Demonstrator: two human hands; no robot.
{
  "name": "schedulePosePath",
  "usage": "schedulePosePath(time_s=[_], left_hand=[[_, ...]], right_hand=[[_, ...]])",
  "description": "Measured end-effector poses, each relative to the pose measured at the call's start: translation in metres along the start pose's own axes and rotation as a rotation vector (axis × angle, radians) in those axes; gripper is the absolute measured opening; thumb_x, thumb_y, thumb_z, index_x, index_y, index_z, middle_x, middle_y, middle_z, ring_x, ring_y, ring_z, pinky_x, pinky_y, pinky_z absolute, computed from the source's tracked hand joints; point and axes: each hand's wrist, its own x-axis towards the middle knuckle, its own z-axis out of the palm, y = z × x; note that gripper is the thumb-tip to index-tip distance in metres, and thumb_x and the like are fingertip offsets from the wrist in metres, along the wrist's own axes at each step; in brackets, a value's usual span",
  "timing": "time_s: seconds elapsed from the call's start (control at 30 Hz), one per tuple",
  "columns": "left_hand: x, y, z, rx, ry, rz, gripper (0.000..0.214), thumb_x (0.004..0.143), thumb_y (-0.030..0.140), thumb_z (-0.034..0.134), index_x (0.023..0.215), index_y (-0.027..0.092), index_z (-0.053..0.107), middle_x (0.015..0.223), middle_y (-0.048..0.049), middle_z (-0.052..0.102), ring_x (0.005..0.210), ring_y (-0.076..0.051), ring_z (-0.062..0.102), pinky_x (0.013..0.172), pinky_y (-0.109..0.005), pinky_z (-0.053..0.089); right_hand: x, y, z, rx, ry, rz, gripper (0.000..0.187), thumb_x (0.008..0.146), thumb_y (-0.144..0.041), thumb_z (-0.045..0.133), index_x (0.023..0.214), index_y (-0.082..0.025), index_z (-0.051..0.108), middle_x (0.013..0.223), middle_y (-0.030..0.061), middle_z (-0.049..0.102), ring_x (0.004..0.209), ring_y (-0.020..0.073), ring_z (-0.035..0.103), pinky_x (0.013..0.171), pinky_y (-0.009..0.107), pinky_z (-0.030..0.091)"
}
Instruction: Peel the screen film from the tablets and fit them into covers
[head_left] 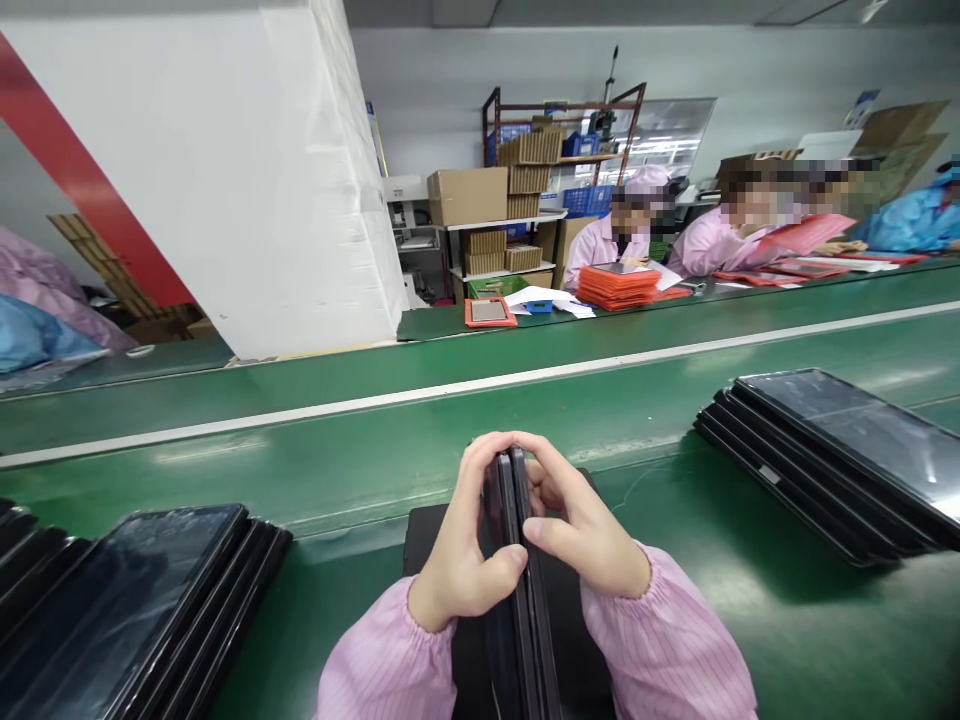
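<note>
Left hand (pixel 461 545) and right hand (pixel 581 520): fingers clamped on edge-up black tablet (pixel 512 530), bottom center. Slipped grip could drop it onto the green conveyor belt (pixel 360 425).

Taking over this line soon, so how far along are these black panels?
Possibly done: the stack of black panels on the right of the green conveyor belt. In hand: two panels held on edge between the left hand and right hand. Remaining: perhaps the stack at the left, though nothing shows which is which.
</note>
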Motion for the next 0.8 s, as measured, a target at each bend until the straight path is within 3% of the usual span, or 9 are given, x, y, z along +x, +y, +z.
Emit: schedulePosePath(time_s=[0.1,0.2,0.4,0.53,0.67,0.8], left_hand=[[0.0,0.003,0.006,0.022,0.027,0.113,0.058,0.083,0.054,0.062,0.135,0.032,0.049,0.131,-0.0087,0.049,0.123,-0.032,0.047,0.107,-0.05,0.038],[-0.002,0.008,0.009,0.004,0.141,0.136,0.042,0.084,0.05,0.063,0.122,0.033,0.058,0.121,-0.0051,0.054,0.118,-0.028,0.05,0.104,-0.044,0.041],[-0.004,0.011,0.012,-0.006,0.17,0.117,0.039,0.083,0.045,0.065,0.119,0.03,0.061,0.121,-0.0064,0.055,0.116,-0.028,0.051,0.102,-0.043,0.043],[-0.004,0.011,0.008,0.017,0.205,0.08,0.036,0.084,0.045,0.064,0.116,0.029,0.061,0.117,-0.0066,0.055,0.112,-0.029,0.053,0.098,-0.044,0.046],[-0.005,0.012,0.0,-0.129,0.019,-0.02,0.054,0.082,0.048,0.064,0.13,0.03,0.051,0.129,-0.0101,0.046,0.089,-0.022,0.059,0.08,-0.04,0.054],[-0.003,0.014,-0.004,-0.085,-0.116,-0.023,0.069,0.078,0.05,0.064,0.14,0.028,0.04,0.137,-0.0149,0.041,0.091,-0.025,0.059,0.084,-0.046,0.054]], right_hand=[[-0.001,0.001,0.003,0.058,0.03,-0.014,0.043,0.084,-0.031,0.052,0.126,-0.023,0.048,0.07,-0.0025,0.047,0.065,0.0168,0.049,0.062,0.031,0.042],[-0.004,-0.001,0.009,0.02,0.055,-0.051,0.037,0.086,-0.033,0.052,0.121,-0.023,0.051,0.069,-0.0025,0.049,0.063,0.0166,0.049,0.062,0.031,0.042],[-0.005,-0.005,0.012,-0.046,0.09,-0.092,0.037,0.083,-0.026,0.05,0.12,-0.024,0.052,0.066,-0.0049,0.042,0.06,0.015,0.045,0.06,0.029,0.039],[-0.003,-0.007,0.009,-0.055,0.006,-0.1,0.047,0.079,-0.02,0.052,0.126,-0.024,0.049,0.07,-0.0051,0.041,0.062,0.0138,0.042,0.06,0.028,0.037],[-0.004,-0.01,0.004,-0.072,-0.084,-0.119,0.066,0.07,-0.012,0.053,0.133,-0.025,0.042,0.077,-0.0038,0.043,0.067,0.0137,0.045,0.063,0.028,0.04],[-0.006,-0.008,-0.001,-0.069,-0.112,-0.105,0.076,0.069,-0.008,0.053,0.141,-0.027,0.034,0.08,-0.0031,0.042,0.07,0.0139,0.046,0.064,0.028,0.043]])
